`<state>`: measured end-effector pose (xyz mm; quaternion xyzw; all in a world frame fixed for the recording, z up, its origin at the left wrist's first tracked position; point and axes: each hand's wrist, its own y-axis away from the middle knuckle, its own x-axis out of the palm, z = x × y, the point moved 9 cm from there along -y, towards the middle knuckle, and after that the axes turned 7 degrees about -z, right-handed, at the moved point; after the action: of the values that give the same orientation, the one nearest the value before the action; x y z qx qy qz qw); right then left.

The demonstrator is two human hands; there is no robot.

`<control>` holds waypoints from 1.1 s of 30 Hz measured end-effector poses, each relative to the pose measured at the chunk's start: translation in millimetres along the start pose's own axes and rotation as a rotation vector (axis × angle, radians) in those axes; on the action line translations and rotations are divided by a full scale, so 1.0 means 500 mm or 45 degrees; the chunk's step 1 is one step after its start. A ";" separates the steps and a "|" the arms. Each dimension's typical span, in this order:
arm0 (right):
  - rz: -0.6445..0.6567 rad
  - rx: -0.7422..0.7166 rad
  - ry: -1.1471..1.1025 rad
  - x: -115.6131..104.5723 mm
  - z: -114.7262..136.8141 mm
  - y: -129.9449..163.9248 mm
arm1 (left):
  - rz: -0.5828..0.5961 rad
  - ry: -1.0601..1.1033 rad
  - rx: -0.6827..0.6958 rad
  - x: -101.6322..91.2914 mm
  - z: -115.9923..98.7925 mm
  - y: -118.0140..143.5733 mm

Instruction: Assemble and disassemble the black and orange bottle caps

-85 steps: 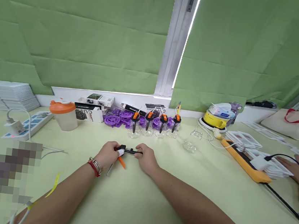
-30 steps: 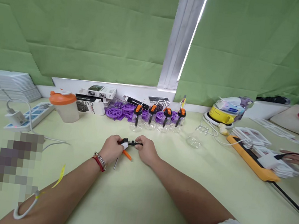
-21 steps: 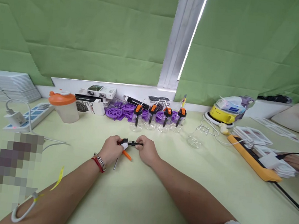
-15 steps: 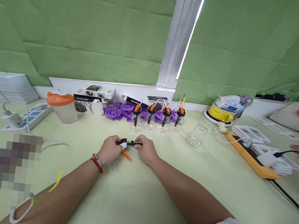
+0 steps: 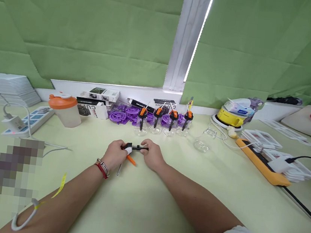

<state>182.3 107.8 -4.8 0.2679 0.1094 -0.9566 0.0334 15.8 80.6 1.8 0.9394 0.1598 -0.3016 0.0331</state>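
Between my two hands, just above the table, is a black dispenser top with an orange lever [image 5: 131,160] and a thin metal tube [image 5: 119,169] pointing down. My left hand [image 5: 115,155] is closed around its black body, and a small white piece [image 5: 128,150] shows by the fingertips. My right hand [image 5: 153,156] pinches the end of the black stem [image 5: 140,148] that runs sideways from the body. Fingers hide part of both ends. Beyond the hands stand several small clear glass bottles [image 5: 169,132] with similar black-and-orange tops.
Purple plastic parts [image 5: 118,117] and cartons [image 5: 95,109] lie behind the bottles. A shaker cup [image 5: 65,115] and a white power strip [image 5: 38,117] are at left. A clear glass bottle [image 5: 203,145], an orange power strip [image 5: 263,165] and stacked white cards [image 5: 298,172] are at right.
My hands and the dispenser top hold almost the same place and pose. At the far right, another person's hand has drawn back toward the edge of view.
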 end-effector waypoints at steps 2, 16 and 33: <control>0.005 0.001 0.004 0.001 -0.002 0.000 | 0.001 0.000 -0.002 0.001 0.001 0.000; 0.010 0.013 -0.048 -0.001 -0.004 -0.001 | -0.098 -0.146 0.029 -0.027 0.001 -0.010; 0.030 0.210 -0.133 -0.142 -0.093 -0.017 | -0.248 -0.642 -0.013 -0.103 0.012 -0.038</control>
<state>265.5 127.0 -4.9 0.2207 0.0251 -0.9746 0.0282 -33.1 83.4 27.4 0.8147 0.2376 -0.5268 0.0476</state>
